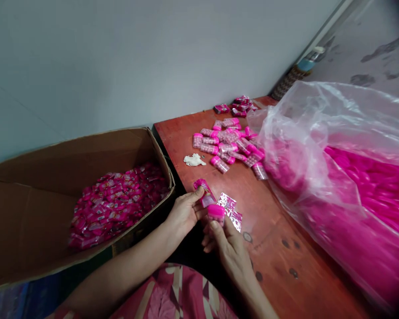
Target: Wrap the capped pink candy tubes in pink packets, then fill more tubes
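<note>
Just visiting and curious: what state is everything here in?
Left hand: closed on a pink printed wrapper
Right hand: closed on a pink-capped bottle
Cardboard box: open, partly filled with pink packets
Clear plastic bag: open, holding pink pieces
Heaped bottles: capped, mostly lying down
Foil wrappers: shiny side up
White scrap: ragged-edged
Corner bottle: seemingly capped

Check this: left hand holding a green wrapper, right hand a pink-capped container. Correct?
Not quite: the wrapper in the left hand is pink, not green, as the head view shows. The right hand does hold a pink-capped container.
</note>
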The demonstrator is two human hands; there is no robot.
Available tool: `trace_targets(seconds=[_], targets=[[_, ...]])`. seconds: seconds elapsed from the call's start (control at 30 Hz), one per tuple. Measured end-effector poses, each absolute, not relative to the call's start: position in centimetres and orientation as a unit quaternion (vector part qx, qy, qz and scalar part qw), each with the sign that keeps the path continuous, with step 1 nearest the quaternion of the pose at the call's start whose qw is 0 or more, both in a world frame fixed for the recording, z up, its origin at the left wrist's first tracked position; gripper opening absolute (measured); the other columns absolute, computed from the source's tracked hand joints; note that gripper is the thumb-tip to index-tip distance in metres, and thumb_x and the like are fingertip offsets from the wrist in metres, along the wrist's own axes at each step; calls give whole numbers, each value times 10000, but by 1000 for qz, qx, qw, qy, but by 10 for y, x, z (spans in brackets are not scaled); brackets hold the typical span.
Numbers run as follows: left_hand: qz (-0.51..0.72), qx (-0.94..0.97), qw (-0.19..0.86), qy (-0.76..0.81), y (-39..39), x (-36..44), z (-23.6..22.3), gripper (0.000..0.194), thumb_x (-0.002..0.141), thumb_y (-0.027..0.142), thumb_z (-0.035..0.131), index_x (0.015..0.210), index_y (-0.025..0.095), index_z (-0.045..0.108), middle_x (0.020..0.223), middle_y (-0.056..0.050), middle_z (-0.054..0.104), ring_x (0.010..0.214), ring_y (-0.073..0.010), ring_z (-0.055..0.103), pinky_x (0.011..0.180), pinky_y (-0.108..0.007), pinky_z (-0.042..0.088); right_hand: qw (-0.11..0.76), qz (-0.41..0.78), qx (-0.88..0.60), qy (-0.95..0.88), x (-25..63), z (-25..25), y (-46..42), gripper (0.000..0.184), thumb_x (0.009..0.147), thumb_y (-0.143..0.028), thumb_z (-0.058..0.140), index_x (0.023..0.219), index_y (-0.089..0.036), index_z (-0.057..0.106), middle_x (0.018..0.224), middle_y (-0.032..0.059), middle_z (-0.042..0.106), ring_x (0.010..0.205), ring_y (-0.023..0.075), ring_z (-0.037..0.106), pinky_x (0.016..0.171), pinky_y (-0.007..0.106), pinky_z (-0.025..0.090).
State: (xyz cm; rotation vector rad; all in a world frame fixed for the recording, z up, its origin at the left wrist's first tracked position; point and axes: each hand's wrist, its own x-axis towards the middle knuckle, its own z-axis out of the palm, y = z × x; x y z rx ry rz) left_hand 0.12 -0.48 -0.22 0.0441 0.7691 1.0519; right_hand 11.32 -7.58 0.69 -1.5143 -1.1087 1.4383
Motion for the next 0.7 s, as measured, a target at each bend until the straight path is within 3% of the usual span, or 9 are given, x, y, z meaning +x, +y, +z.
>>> trace_targets(seconds=[0.27, 0.63, 0.7], targets=[[479, 18, 798, 364, -7, 4, -4, 133, 700, 207, 675, 738, 108, 595, 675, -35, 638, 599, -130, 615, 604, -260, 522, 418, 586, -584, -375, 109, 3, -72, 313, 800, -510, 479, 837, -200, 459, 668, -13, 600, 396, 94, 539, 343, 199, 437], [468, 164, 805, 325, -11, 2, 4, 232, 683, 309, 679, 696, 105, 570, 625, -33, 602, 542, -112, 578, 545, -217, 473, 412, 616, -553, -382, 111, -5, -69, 303, 824, -497, 452, 842, -195, 442, 605, -25, 584, 392, 91, 537, 324, 163, 407], [448, 207, 809, 319, -10, 1, 4, 217, 679, 286, 682, 735, 108, 573, 624, -29, 601, 497, -106, 561, 469, -200, 450, 413, 598, -560, -398, 112, -5, -69, 298, 830, -489, 447, 865, -194, 443, 614, -24, 581, 399, 90, 538, 326, 161, 403]])
